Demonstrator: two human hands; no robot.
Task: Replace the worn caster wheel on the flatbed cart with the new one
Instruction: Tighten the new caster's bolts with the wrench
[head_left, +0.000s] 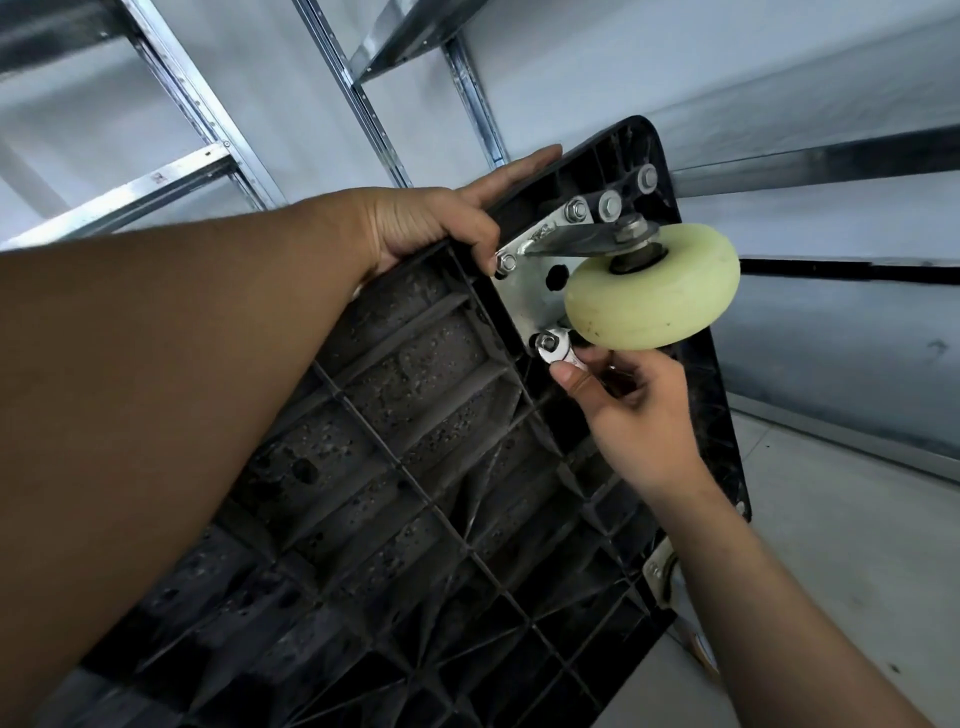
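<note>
A: cart status?
B: flatbed cart (415, 441) tipped up, ribbed black underside facing the camera. Left hand (431, 223) grips its edge, thumb on the underside, fingers wrapped over the far side.
A: caster?
B: pale yellow caster wheel (654, 286) on its mounting plate (524, 306), just above the right-hand fingertips.
A: tool?
B: right hand (628, 405) pinches a wrench (560, 356). Ring end sits on the lower corner nut (546, 341), just past the right thumb tip.
A: other fasteners?
B: upper corner nut (505, 262) right beside the left thumb tip.
A: background?
B: metal shelving (208, 130) beyond the left fingers.
</note>
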